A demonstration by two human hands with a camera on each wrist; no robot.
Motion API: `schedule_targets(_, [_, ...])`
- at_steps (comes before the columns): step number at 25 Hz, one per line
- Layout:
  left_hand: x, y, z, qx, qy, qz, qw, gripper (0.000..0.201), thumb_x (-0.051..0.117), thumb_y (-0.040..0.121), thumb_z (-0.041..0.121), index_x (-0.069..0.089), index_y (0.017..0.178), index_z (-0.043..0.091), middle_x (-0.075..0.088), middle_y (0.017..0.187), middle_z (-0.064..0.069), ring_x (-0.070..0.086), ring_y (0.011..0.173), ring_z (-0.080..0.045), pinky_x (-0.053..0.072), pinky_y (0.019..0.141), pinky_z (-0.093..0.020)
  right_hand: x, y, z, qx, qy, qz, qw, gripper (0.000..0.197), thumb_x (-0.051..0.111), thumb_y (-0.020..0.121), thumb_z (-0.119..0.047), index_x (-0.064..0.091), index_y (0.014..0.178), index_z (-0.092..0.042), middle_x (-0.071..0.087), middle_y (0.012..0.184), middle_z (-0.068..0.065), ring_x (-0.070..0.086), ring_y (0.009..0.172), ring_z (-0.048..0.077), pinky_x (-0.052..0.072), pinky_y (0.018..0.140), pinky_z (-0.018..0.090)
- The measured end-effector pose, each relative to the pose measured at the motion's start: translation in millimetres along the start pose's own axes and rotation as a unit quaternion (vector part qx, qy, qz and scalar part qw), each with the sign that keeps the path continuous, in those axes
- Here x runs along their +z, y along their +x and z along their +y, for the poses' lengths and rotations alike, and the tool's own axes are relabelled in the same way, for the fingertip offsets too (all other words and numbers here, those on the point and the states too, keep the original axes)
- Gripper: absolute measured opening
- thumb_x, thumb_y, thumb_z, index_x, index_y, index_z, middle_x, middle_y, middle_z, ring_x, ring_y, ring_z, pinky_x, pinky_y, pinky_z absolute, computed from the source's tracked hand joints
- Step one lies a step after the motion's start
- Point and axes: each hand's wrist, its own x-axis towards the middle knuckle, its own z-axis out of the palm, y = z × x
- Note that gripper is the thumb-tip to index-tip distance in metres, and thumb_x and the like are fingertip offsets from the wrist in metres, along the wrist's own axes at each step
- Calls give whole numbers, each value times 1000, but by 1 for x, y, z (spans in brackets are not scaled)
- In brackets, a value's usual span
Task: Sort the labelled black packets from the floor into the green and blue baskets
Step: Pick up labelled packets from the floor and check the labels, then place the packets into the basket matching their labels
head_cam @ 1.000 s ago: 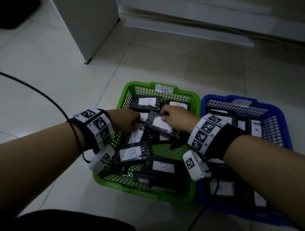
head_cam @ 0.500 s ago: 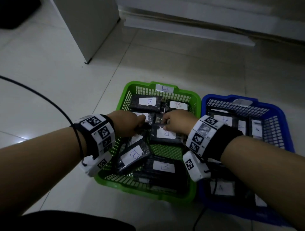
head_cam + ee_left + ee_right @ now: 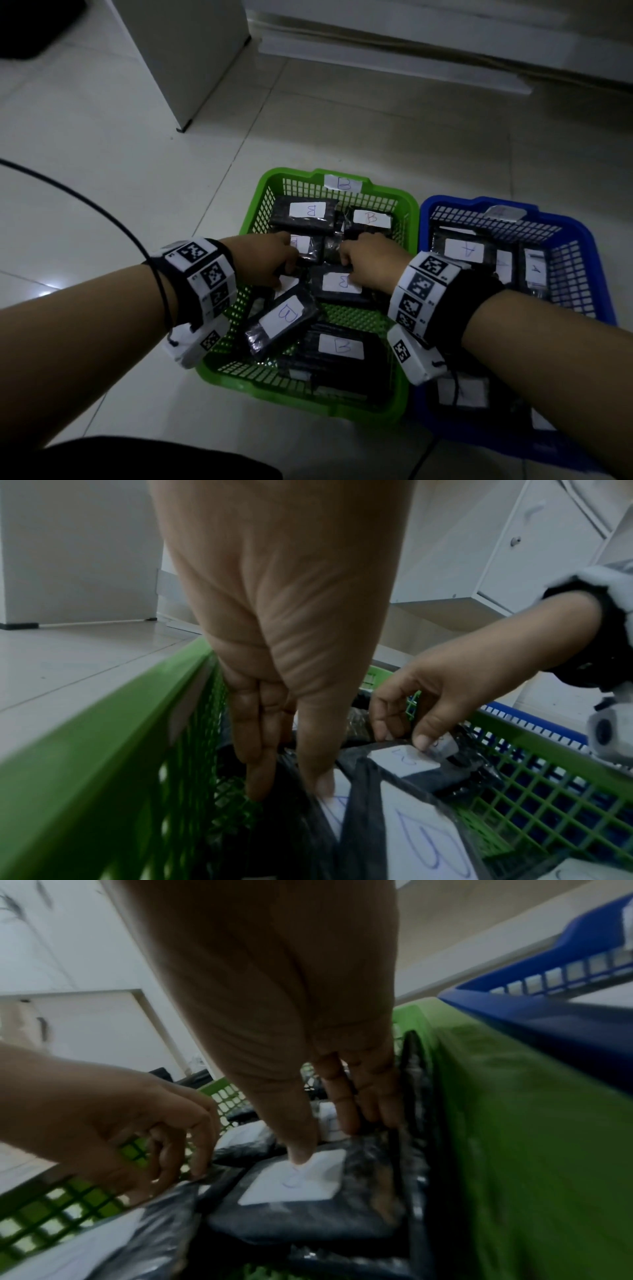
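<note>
Both hands reach into the green basket (image 3: 260, 202), which is full of black packets with white labels marked B. My right hand (image 3: 356, 267) pinches the far edge of one such packet (image 3: 339, 284); in the right wrist view its thumb (image 3: 301, 1150) presses on the label (image 3: 298, 1180). My left hand (image 3: 286, 270) pinches the edge of a half-hidden packet (image 3: 330, 804) by the basket's left wall, thumb on its label. A tilted B packet (image 3: 284, 318) leans over it. The blue basket (image 3: 582, 226) on the right holds packets marked A.
The two baskets stand side by side on pale floor tiles (image 3: 102, 171). A white cabinet (image 3: 191, 51) stands at the back left and a low white ledge (image 3: 394, 58) runs along the back. A black cable (image 3: 85, 202) crosses the floor on the left.
My right hand has brought its B packet down and toward me, so it now lies flat in the basket's middle. The left hand shifted slightly right, and the B packet near it tipped to a slant.
</note>
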Motion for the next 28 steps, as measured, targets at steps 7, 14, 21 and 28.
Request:
schedule_targets(7, [-12, -16, 0, -8, 174, 63, 983, 23, 49, 89, 33, 59, 110, 35, 60, 114, 10, 50, 116, -16, 31, 99, -37, 1, -15, -47, -7, 266, -132, 955, 44, 65, 87, -24, 41, 122, -12, 59, 92, 7, 66, 76, 32, 55, 65, 39])
schedule_targets(14, [-11, -37, -15, 1, 157, 18, 987, 39, 45, 93, 25, 51, 123, 50, 56, 127, 18, 31, 135, -10, -12, 112, -62, 16, -8, -68, 28, 297, -50, 953, 38, 68, 84, -16, 52, 117, -4, 66, 108, 17, 68, 92, 34, 57, 72, 44])
schedule_targets(21, [-1, -49, -20, 3, 198, -4, 980, 30, 41, 93, 28, 61, 115, 35, 52, 128, 15, 29, 136, -10, -12, 108, -69, 0, 2, -64, 65, 341, 46, 937, 37, 61, 88, -20, 47, 123, -22, 50, 126, 16, 62, 94, 31, 52, 63, 32])
schedule_targets(28, [1, -50, -22, 19, 208, 27, 978, 29, 39, 91, 35, 63, 107, 33, 57, 115, 17, 36, 130, -10, -16, 108, -67, 9, -6, -79, 58, 458, -15, 887, 14, 60, 89, -16, 51, 98, -21, 60, 104, 12, 70, 86, 33, 60, 70, 51])
